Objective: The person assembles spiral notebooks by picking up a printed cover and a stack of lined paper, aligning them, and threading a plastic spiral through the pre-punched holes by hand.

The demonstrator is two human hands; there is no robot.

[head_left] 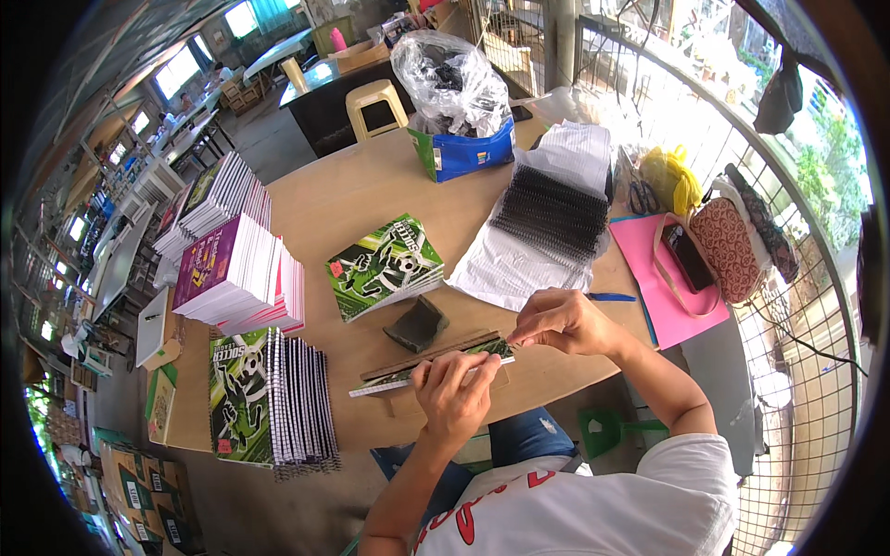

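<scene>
My left hand (451, 391) grips a thin green-covered notebook (422, 369) standing on its edge against a wooden strip (417, 358) near the table's front edge. My right hand (559, 321) pinches the notebook's right end, fingers closed at its spine; what sits between the fingertips is too small to tell. A dark wedge-shaped block (417, 323) lies just behind the notebook. Further back lies a short stack of green soccer-patterned notebooks (384, 266).
Black spiral coils (551, 212) rest on white paper at the right. Spiral-bound notebooks (269, 394) and purple-covered stacks (234, 270) fill the left. A bag of coils in a blue-green box (457, 93) stands at the back. A pink folder (654, 284), purse and phone lie right.
</scene>
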